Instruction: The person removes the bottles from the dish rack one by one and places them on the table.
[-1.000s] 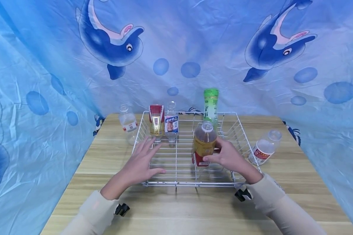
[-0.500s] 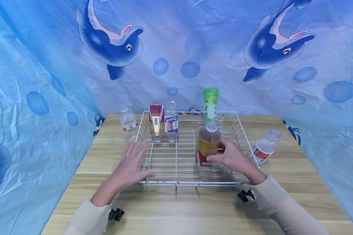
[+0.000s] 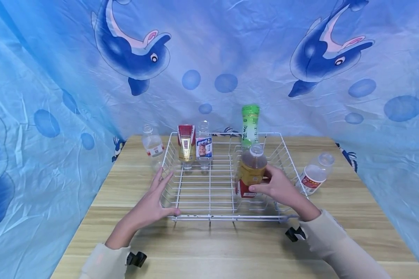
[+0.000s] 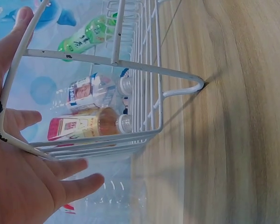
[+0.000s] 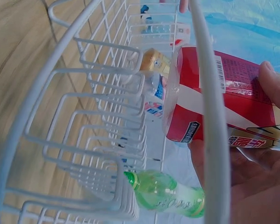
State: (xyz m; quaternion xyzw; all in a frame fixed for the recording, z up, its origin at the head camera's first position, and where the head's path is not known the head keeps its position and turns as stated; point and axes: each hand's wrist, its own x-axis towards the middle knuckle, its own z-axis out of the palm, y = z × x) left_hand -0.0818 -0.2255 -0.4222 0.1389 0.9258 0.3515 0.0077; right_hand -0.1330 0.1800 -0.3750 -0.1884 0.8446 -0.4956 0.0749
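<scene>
My right hand (image 3: pixel 280 186) grips an upright bottle of amber drink (image 3: pixel 252 171) with a gold and red label, held over the right part of a white wire rack (image 3: pixel 202 218). In the right wrist view the red base of that bottle faces the wire dividers. At the rack's front left corner, my left hand (image 3: pixel 144 212) has its fingers spread along the rim and holds nothing. Inside the rack, a red-and-gold bottle (image 3: pixel 186 143) and a clear bottle with a blue label (image 3: pixel 204 147) stand neck down. A green bottle (image 3: pixel 250 123) is also upturned at the back right.
A clear bottle with a small label (image 3: pixel 153 145) stands left of the rack. Another clear bottle with a red and white label (image 3: pixel 313 178) stands to its right. Wire dividers (image 5: pixel 88 98) line the rack's right side. A blue dolphin sheet (image 3: pixel 209 58) hangs behind the wooden table (image 3: pixel 202 252).
My right hand has carried the amber bottle slightly rightward over the rack. My left hand has drawn back left from inside the rack to its front left corner.
</scene>
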